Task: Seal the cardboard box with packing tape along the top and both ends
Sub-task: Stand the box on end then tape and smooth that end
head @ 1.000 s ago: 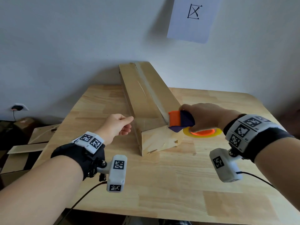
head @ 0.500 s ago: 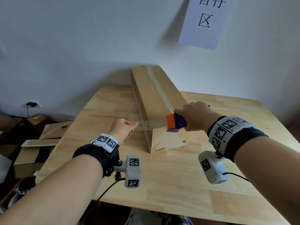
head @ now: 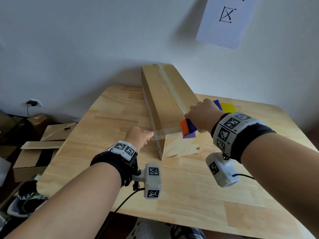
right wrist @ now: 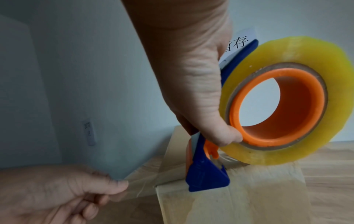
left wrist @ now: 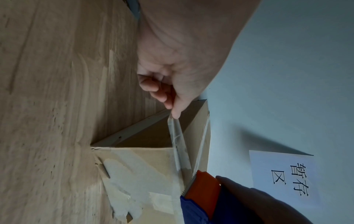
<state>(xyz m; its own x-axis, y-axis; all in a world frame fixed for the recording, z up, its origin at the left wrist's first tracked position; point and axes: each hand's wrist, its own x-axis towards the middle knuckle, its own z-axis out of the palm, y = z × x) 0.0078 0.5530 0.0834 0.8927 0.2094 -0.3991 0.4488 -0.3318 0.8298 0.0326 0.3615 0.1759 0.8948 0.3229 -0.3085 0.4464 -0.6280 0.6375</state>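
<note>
A long cardboard box [head: 165,94] lies on the wooden table [head: 189,190], its top seam taped lengthwise. My right hand [head: 202,116] grips a blue and orange tape dispenser [head: 188,128] with a yellow roll [right wrist: 287,100], held over the box's near end [right wrist: 229,201]. A clear strip of tape [left wrist: 179,145] stretches leftward from the dispenser's toothed blade across the near top edge. My left hand [head: 139,137] pinches the strip's free end [right wrist: 132,189] between thumb and fingers, just left of the box. Old tape patches [left wrist: 122,174] cover the box's end face.
Flattened cardboard and small boxes [head: 39,147] lie on the floor to the left, with shoes [head: 25,202] below them. A paper sign [head: 226,19] hangs on the wall behind the box. A wall socket [head: 33,102] sits low at the left.
The dispenser has risen from beside the box's near end to over its top edge. The strip between my hands now spans the near top edge. The head camera shifted.
</note>
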